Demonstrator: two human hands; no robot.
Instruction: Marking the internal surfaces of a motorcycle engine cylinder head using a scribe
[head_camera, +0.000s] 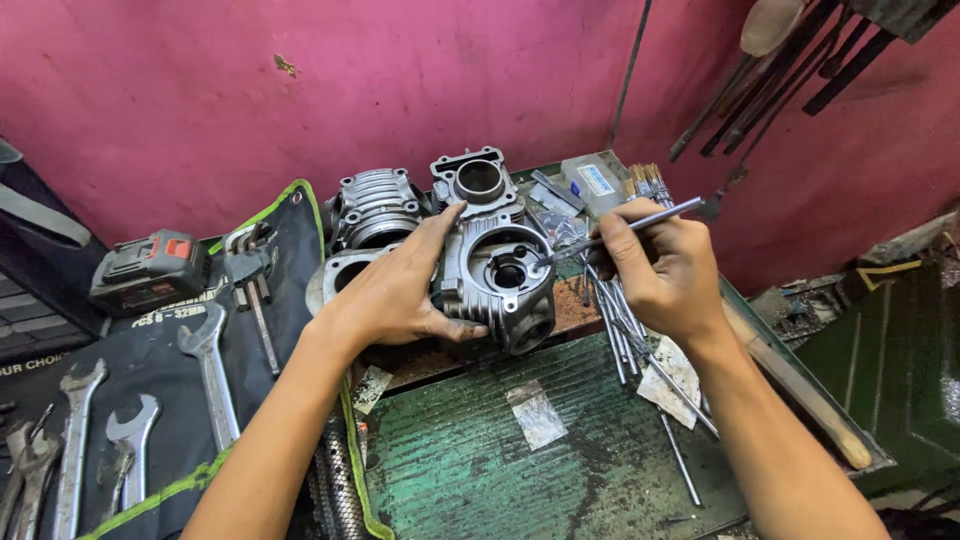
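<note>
Cylinder head (497, 285) among castings (378, 208), loose rods (625, 335).

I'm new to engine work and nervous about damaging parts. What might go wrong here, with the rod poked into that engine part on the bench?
The thin metal rod in the right hand could slip and scratch the bore of the engine part. That part sits near the rusty shelf's edge, steadied only by the left hand, so it might tip off. The loose rods beside it could roll or get knocked away.
</note>
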